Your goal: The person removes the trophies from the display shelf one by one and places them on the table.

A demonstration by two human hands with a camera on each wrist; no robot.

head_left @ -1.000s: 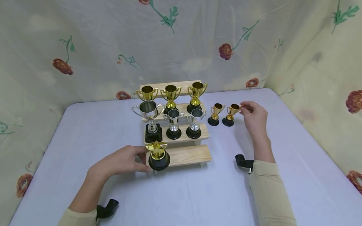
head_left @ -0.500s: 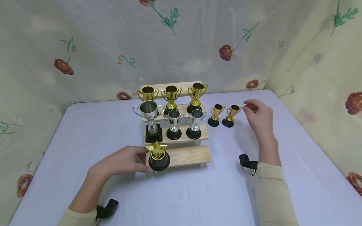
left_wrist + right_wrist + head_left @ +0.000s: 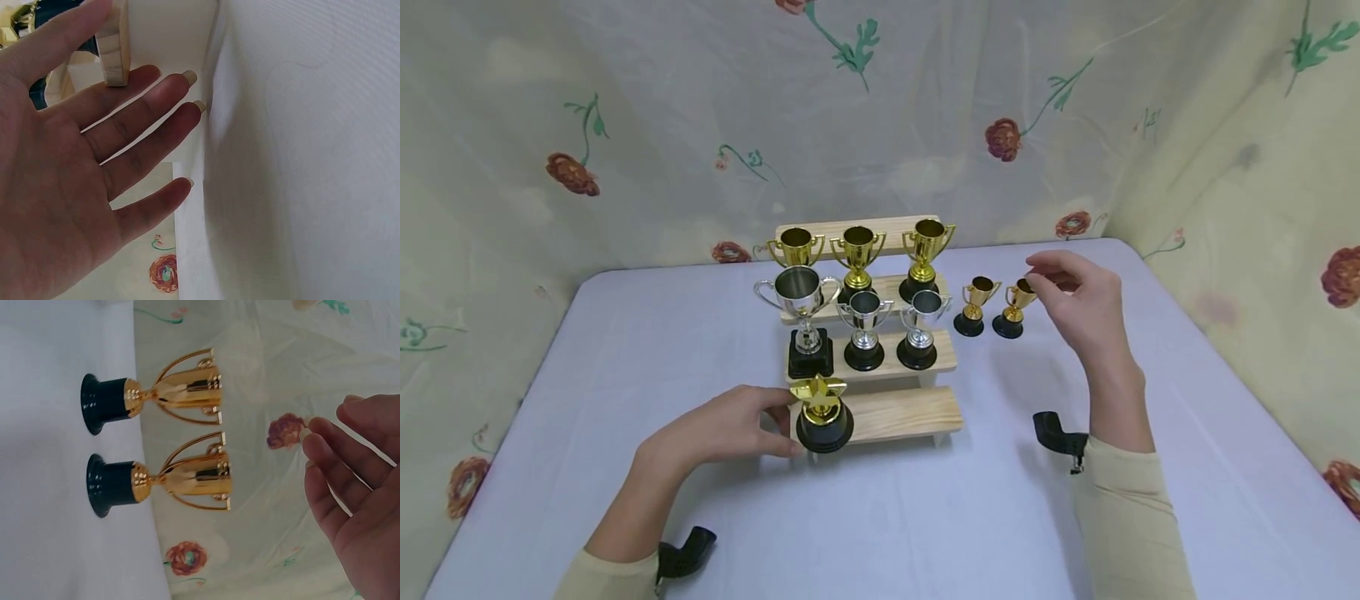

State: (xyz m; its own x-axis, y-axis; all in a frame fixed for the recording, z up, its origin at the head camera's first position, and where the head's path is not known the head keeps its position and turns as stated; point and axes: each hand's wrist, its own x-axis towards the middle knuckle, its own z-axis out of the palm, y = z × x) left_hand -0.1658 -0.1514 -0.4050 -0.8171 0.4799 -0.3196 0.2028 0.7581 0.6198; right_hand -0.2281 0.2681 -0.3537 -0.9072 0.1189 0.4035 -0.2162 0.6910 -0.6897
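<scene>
At the far left, the left hand (image 3: 726,429) straddles the end of the front board of a tiered wooden stand (image 3: 917,414), its fingers spread wide and fairly straight, apparently steadying rather than clamping; whether they actually press the wood or the trophy base, I cannot tell. Just beside it, the star trophy (image 3: 822,421) stands upright at that board's left end, its broad black base probably keeping it stable so close to the edge. On the next tier behind, a large silver cup (image 3: 798,287) on a square base leads two smaller silver cups (image 3: 865,310) (image 3: 925,308) in a row, seemingly spaced so that their handles do not catch. Higher still come three gold cups (image 3: 796,243) (image 3: 858,246) (image 3: 928,240); the raised tier lets their bowls show over the silver, though the leftmost base is hidden. To the right of the stand, two small gold cups (image 3: 981,292) (image 3: 1013,314) stand upright side by side on the surface (image 3: 880,517), perhaps kept together as a pair. Last, the right hand (image 3: 1078,300) hangs near the outer one, fingers loosely bent with thumb and index slightly parted, holding nothing; the right wrist view shows it apart from both cups.
</scene>
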